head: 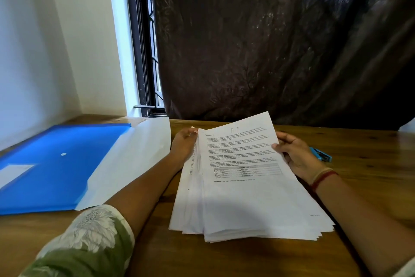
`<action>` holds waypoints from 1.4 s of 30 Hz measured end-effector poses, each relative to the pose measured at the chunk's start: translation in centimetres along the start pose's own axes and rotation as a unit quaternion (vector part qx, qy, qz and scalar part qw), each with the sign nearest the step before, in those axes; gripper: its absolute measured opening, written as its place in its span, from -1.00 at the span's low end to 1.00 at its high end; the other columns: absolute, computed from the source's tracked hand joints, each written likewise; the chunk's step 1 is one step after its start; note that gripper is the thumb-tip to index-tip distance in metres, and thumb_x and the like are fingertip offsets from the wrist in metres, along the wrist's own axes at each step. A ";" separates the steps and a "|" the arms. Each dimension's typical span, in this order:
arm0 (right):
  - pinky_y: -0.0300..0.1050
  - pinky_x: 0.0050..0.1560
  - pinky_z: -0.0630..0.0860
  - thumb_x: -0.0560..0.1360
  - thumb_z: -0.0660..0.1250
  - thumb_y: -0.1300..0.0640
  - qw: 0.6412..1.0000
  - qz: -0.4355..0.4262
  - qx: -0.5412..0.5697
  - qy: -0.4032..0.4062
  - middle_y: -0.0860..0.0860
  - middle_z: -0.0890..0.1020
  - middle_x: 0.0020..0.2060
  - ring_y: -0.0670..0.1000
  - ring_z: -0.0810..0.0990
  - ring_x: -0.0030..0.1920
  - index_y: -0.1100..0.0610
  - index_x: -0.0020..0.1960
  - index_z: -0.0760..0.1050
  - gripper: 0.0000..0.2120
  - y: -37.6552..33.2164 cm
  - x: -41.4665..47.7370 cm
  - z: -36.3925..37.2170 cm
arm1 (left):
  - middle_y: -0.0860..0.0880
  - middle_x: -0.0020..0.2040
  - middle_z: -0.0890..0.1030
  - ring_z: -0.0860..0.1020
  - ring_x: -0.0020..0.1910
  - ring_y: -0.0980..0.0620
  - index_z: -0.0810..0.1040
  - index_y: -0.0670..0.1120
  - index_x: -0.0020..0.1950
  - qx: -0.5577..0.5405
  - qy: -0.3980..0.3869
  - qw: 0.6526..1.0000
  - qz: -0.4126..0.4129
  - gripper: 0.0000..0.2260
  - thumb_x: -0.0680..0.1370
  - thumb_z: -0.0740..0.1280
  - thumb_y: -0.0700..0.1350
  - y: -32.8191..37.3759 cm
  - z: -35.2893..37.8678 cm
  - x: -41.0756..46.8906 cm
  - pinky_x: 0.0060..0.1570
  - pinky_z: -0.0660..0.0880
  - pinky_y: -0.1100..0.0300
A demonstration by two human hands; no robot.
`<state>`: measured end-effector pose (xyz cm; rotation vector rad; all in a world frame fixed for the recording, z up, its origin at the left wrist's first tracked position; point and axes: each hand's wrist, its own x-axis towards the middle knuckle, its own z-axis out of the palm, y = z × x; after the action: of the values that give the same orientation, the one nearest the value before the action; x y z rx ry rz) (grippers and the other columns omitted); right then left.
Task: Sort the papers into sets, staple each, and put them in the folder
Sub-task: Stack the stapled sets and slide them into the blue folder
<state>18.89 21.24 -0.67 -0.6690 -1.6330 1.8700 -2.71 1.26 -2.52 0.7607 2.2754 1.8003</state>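
Forearms extended, left hand (183, 145) and right hand (296, 155) each grip the paper stack (247, 200).

No legible text on papers (247, 186) (blurred)

A brown wooden table (224, 258) with a visible grain fills the lower part of the view and runs back to a white wall (45, 40) on the left. Behind it hangs a dark, creased curtain (269, 40) with a faint pattern, perhaps floral. It covers most of a dark-framed window (146, 52), whose metal grille and a small bar-shaped latch (143, 107) show at the curtain's left edge.
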 end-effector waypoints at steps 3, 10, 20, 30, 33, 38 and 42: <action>-0.11 -0.30 0.61 0.53 0.23 0.43 1.000 0.008 0.009 -0.013 0.05 0.69 -0.01 0.05 0.70 -0.12 0.12 0.22 0.50 -0.65 0.1 0.1 -0.2 | 0.05 0.24 0.54 0.56 0.08 0.06 0.44 -0.01 0.30 -0.010 -0.005 0.999 0.030 -0.69 0.60 0.24 0.07 -0.2 0.2 -0.2 -0.09 0.48 0.30; -0.13 -0.30 0.62 0.53 0.21 0.44 0.999 -0.006 0.032 -0.023 0.05 0.68 -0.03 0.02 0.70 -0.15 0.10 0.11 0.51 -0.69 0.4 0.2 -0.3 | -0.04 0.34 0.43 0.50 0.23 -0.06 0.43 0.12 0.10 0.049 0.067 0.993 0.087 -0.80 0.53 0.38 -0.05 -0.4 0.4 -0.4 0.22 0.50 -0.02; -0.11 -0.28 0.63 0.52 0.21 0.45 0.999 -0.002 0.034 -0.027 0.07 0.67 -0.03 0.08 0.66 -0.10 0.10 0.07 0.51 -0.70 0.5 0.5 -0.3 | 0.01 0.09 0.61 0.59 0.03 -0.01 0.51 0.05 -0.06 -0.011 0.024 0.987 0.162 -0.88 0.49 0.44 -0.04 -0.4 0.3 -0.9 0.08 0.57 0.11; -0.09 -0.27 0.62 0.52 0.21 0.44 0.999 0.003 0.039 -0.031 0.08 0.67 0.01 0.11 0.66 -0.06 0.14 0.16 0.49 -0.68 0.5 0.5 -0.4 | 0.01 0.01 0.57 0.54 -0.12 0.12 0.45 0.08 -0.10 -0.015 0.065 0.987 0.145 -0.92 0.57 0.31 -0.05 0.3 0.3 -1.6 -0.04 0.46 0.43; -0.08 -0.26 0.61 0.51 0.22 0.44 0.999 0.004 0.036 -0.030 0.09 0.68 0.00 0.12 0.67 -0.07 0.14 0.16 0.50 -0.68 0.5 0.6 -0.5 | 0.14 -0.11 0.53 0.52 -0.17 0.19 0.44 0.00 -0.07 -0.030 0.059 0.985 0.159 -0.95 0.59 0.28 -0.09 0.7 0.4 -2.0 -0.24 0.42 0.56; -0.01 -0.09 0.58 0.50 0.32 0.34 1.000 -0.020 0.008 -0.002 0.13 0.68 0.02 0.12 0.67 -0.05 0.13 0.06 0.54 -0.81 0.8 1.0 -0.4 | 0.16 -0.14 0.52 0.56 -0.22 0.20 0.42 -0.13 0.02 -0.051 0.045 0.984 0.165 -0.91 0.61 0.25 -0.12 1.4 0.2 -2.4 -0.31 0.41 0.56; -0.05 -0.07 0.57 0.44 0.47 0.14 0.991 -0.069 -0.108 0.048 0.06 0.68 0.00 0.08 0.66 -0.01 0.12 0.10 0.54 -0.74 0.8 0.6 0.0 | 0.02 -0.11 0.58 0.63 -0.20 0.22 0.40 -0.18 0.01 -0.161 -0.003 0.975 0.153 -0.94 0.61 0.23 -0.19 2.2 0.0 -2.4 -0.24 0.52 0.43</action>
<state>18.39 21.53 -1.42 -0.7039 -1.7864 1.5546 0.03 0.43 -0.89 1.0927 1.8698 2.2191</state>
